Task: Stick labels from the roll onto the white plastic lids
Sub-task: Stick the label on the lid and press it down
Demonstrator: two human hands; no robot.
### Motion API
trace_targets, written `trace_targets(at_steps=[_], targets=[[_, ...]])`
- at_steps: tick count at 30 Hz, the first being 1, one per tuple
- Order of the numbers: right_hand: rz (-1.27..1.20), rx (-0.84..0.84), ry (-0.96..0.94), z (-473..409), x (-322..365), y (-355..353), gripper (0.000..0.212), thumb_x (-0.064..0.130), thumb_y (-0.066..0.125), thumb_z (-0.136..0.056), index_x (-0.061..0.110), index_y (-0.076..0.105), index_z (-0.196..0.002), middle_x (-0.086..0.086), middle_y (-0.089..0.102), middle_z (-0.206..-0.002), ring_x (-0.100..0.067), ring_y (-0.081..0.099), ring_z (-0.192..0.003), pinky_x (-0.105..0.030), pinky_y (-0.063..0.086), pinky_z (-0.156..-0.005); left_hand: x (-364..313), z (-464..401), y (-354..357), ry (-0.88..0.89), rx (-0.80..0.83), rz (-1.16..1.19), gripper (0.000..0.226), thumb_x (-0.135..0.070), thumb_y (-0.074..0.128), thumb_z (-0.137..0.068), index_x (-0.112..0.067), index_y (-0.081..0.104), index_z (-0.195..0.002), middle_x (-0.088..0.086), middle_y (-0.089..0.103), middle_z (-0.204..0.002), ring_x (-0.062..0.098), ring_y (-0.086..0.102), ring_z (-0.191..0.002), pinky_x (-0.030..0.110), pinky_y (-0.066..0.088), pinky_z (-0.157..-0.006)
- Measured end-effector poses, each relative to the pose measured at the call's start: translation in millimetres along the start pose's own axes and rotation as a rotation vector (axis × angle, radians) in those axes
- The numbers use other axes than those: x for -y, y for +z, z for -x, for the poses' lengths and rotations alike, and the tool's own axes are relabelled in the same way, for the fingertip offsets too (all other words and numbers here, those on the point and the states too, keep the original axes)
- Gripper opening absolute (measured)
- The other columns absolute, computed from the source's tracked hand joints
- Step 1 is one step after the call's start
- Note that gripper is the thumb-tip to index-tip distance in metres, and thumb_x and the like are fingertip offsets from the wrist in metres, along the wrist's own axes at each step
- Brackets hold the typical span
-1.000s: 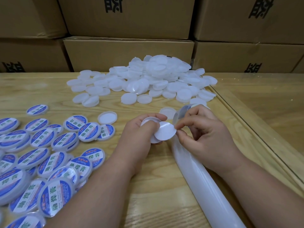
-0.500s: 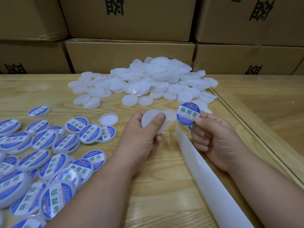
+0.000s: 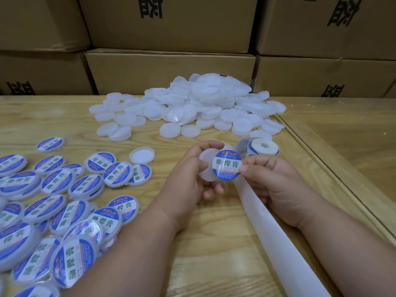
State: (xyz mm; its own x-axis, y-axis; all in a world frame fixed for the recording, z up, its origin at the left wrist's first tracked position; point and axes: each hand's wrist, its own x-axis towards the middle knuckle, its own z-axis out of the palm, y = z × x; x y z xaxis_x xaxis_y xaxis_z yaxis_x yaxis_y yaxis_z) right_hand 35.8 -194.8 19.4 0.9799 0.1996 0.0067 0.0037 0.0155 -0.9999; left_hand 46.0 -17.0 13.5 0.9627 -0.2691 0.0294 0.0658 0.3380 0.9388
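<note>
Above the counter (image 3: pixel 214 249) the left hand (image 3: pixel 184 185) has its grip closed around a bare white lid (image 3: pixel 206 168) while the right hand (image 3: pixel 270 185) pinches a peeled label (image 3: pixel 228 165) overlapping it, so centring and pressing flat seems next.

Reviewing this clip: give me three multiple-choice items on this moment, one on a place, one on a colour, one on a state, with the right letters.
1. Where is the pile of unlabelled lids?
A. near the cardboard boxes
B. by the left elbow
C. under the label roll

2. What colour is the rim of the held label?
A. red
B. blue
C. black

3. What is the state of the held lid?
A. fully labelled
B. lying on the table
C. bare, in the left hand

Key: 1 A, it lies at the far edge; 2 B, a blue ring; 3 C, the right hand pinches the label at the lid.
</note>
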Motion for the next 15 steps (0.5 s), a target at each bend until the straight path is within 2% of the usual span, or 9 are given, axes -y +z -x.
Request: trace_targets(at_steps=[3, 6, 8, 12, 15], targets=[[0.081, 0.023, 0.002, 1.2, -0.5, 2.5, 0.014, 0.028, 0.067, -0.081, 0.022, 0.079, -0.078, 0.006, 0.035, -0.054, -0.008, 0.024, -0.046, -0.018, 0.022, -0.041, 0.9, 0.7, 0.1, -0.005, 0.019, -0.058, 0.047, -0.017, 0.04, -0.065, -0.021, 0.065, -0.105, 0.004, 0.07, -0.081, 0.025, 0.051, -0.052, 0.03, 0.024, -0.049], [0.124, 0.031, -0.011, 2.1, -0.6, 3.6, 0.019, 0.021, 0.069, -0.089, 0.003, 0.075, -0.092, 0.015, 0.054, -0.054, -0.007, 0.026, -0.044, -0.017, 0.023, -0.041, 0.8, 0.7, 0.1, -0.011, 0.028, -0.064, 0.044, -0.018, 0.04, -0.067, -0.029, 0.071, -0.095, 0.007, 0.07, -0.081, 0.026, 0.052, -0.052, 0.029, 0.026, -0.048], [0.141, 0.031, -0.012, 2.2, -0.1, 4.0, 0.021, 0.013, 0.063, -0.097, -0.007, 0.07, -0.097, 0.019, 0.063, -0.058, -0.005, 0.026, -0.042, -0.016, 0.024, -0.04, 0.5, 0.4, 0.7, -0.014, 0.032, -0.066, 0.043, -0.018, 0.04, -0.068, -0.033, 0.074, -0.09, 0.008, 0.07, -0.083, 0.026, 0.052, -0.052, 0.029, 0.028, -0.047], [0.158, 0.008, -0.003, 2.4, 0.5, 4.2, 0.022, 0.012, 0.06, -0.098, -0.007, 0.071, -0.1, 0.021, 0.066, -0.062, -0.004, 0.028, -0.041, -0.015, 0.025, -0.039, -0.1, 1.0, 1.6, -0.011, 0.029, -0.082, 0.041, -0.019, 0.041, -0.071, -0.035, 0.074, -0.09, 0.01, 0.069, -0.087, 0.027, 0.053, -0.054, 0.029, 0.029, -0.048], [0.143, -0.001, 0.005, 2.6, -0.1, 4.5, 0.02, 0.014, 0.061, -0.098, -0.002, 0.073, -0.097, 0.015, 0.068, -0.064, -0.005, 0.028, -0.043, -0.017, 0.025, -0.041, -0.6, 1.7, 1.9, -0.013, 0.03, -0.08, 0.041, -0.018, 0.042, -0.072, -0.034, 0.074, -0.091, 0.012, 0.069, -0.092, 0.027, 0.053, -0.055, 0.029, 0.03, -0.048]])
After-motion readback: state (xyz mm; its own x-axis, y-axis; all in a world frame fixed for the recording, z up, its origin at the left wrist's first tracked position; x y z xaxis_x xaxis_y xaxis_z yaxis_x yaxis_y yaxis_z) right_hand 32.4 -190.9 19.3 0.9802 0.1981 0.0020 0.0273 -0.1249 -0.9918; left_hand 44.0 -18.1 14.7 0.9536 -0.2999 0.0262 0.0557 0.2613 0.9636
